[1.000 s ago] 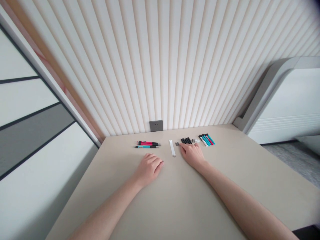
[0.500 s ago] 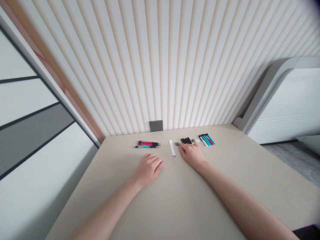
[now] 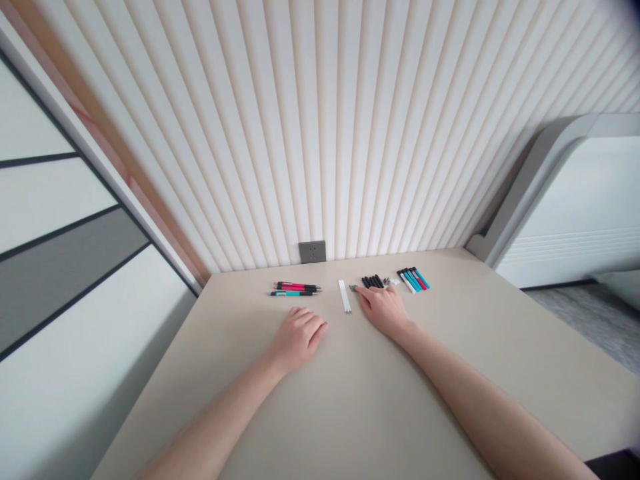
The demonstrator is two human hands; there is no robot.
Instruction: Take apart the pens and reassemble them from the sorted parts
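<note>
My left hand point(image 3: 299, 339) rests on the table, palm down, with its fingers curled in and nothing showing in them. It lies in front of several assembled pens point(image 3: 295, 289), pink and blue with black grips. My right hand point(image 3: 385, 310) reaches farther in, index finger stretched to a small cluster of grey metal parts point(image 3: 353, 289), perhaps springs. Its fingertip is at the cluster's edge; the thumb is hidden. Thin white refills point(image 3: 345, 297) lie just left of that cluster. Behind the right hand are several black pen grips point(image 3: 373, 281) and small silvery pieces point(image 3: 391, 281), partly covered.
Several coloured pen barrels point(image 3: 414, 280) in white, blue and pink lie side by side at the back right of the beige table point(image 3: 320, 413). A dark wall socket point(image 3: 313, 251) sits on the ribbed wall behind. A bed headboard point(image 3: 575, 200) stands to the right.
The right index finger has shifted slightly left, onto the grey metal parts. My left hand and the laid-out pen parts stay where they were.
</note>
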